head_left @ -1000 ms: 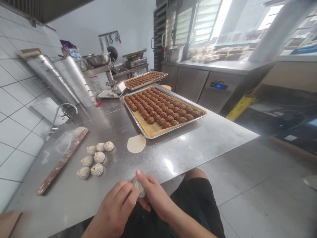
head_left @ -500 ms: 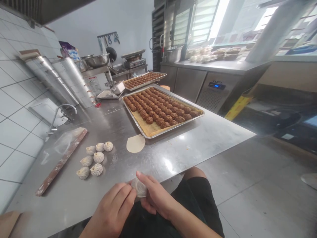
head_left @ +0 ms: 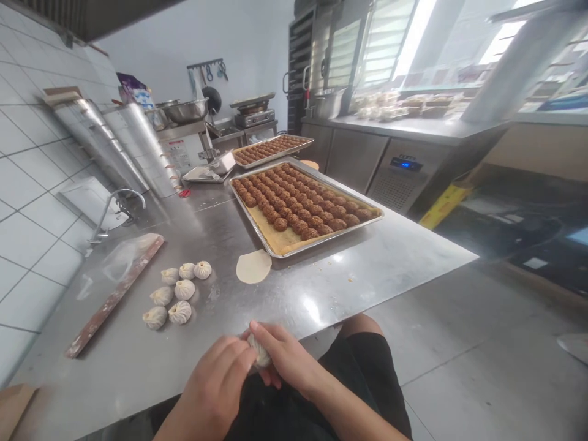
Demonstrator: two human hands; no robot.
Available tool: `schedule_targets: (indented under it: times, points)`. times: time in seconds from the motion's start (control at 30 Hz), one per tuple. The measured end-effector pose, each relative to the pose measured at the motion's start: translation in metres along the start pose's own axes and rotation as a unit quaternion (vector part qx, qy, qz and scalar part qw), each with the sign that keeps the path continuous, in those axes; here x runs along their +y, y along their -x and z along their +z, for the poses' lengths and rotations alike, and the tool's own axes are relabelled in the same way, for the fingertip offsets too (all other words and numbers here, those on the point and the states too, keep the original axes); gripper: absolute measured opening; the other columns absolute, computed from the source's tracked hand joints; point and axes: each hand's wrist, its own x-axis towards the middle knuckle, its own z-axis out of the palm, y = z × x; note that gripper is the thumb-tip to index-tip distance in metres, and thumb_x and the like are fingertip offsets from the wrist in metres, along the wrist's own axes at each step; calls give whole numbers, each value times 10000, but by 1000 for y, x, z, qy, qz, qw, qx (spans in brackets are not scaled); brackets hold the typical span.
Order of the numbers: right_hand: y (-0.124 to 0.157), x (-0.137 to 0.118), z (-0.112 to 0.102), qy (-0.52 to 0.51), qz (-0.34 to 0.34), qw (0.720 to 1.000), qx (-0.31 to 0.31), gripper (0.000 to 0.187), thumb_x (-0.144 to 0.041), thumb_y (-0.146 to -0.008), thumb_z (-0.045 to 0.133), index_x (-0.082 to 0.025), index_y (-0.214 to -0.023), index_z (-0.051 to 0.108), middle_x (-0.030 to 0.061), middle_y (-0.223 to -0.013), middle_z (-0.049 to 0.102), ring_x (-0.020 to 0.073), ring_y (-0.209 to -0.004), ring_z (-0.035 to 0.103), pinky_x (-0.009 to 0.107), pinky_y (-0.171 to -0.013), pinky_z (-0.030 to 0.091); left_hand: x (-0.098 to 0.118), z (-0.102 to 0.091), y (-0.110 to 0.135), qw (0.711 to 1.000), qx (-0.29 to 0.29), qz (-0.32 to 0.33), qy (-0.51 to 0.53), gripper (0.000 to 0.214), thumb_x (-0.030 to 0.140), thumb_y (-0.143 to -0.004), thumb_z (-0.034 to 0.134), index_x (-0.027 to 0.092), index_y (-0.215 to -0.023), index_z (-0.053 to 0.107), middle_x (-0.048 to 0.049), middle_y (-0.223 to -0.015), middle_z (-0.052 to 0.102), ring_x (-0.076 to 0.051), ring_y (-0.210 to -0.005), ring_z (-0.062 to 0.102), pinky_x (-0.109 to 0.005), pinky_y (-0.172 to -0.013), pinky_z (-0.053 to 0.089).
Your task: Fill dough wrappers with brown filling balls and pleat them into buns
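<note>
Both my hands meet at the near edge of the steel table (head_left: 367, 269), pinched around one pale pleated dumpling (head_left: 260, 352). My left hand (head_left: 220, 383) presses its fingertips onto the dumpling's left side. My right hand (head_left: 287, 361) cups it from the right and beneath, thumb on top. On the table to the left lie several finished dumplings (head_left: 179, 293) in a loose cluster. A flat round dough wrapper (head_left: 253, 267) lies in front of a baking tray (head_left: 275, 245) filled with rows of brown meatballs (head_left: 301, 202).
A wooden board (head_left: 113, 297) with a plastic bag lies at the left near a tap (head_left: 110, 205). A second tray of brown balls (head_left: 271, 149) stands farther back beside a machine and metal bowl (head_left: 186, 110). A steel counter (head_left: 404, 125) runs along the right.
My fingers have shifted slightly around the dumpling, the left fingertips closing over more of it. The view has drifted a little; nothing on the table has moved.
</note>
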Motion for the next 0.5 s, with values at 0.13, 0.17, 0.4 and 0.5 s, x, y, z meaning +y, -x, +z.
schedule_targets:
  times: [0.13, 0.17, 0.4, 0.5]
  points:
    - [-3, 11, 8, -124, -10, 991, 43, 729, -829, -846, 529, -138, -1047, 642, 48, -710, 696, 150, -513, 631, 225, -438, 458, 3, 12, 1, 986, 44, -144, 72, 523, 136, -1020, 458, 169, -1538, 397, -125, -1266, 692, -192, -1152, 671, -313, -932, 612]
    - [-3, 14, 12, -144, -10, 988, 50, 730, -827, -844, 536, -140, -1063, 643, 57, -732, 703, 169, -565, 659, 248, -488, 492, 4, 17, 2, 984, 44, -159, 65, 554, 195, -1013, 512, 171, -1550, 379, -134, -1318, 670, -214, -1196, 655, -341, -957, 610]
    - [-22, 3, 7, 125, -113, 982, 89, 579, -675, -1008, 379, -183, -1174, 637, 112, -1049, 719, 254, -932, 700, 373, -792, 574, -30, 39, 11, 968, 61, -238, -39, 518, 332, -909, 683, 213, -1391, 533, -122, -1261, 687, -294, -1159, 667, -475, -962, 591]
    - [-56, -24, -8, 455, -214, 845, 182, 372, -392, -1062, 392, -159, -1198, 648, 152, -1260, 669, 265, -1190, 622, 391, -1053, 487, -70, 27, -1, 934, 66, -333, -115, 398, 357, -944, 621, 189, -1303, 582, -137, -1231, 695, -299, -1101, 693, -454, -894, 591]
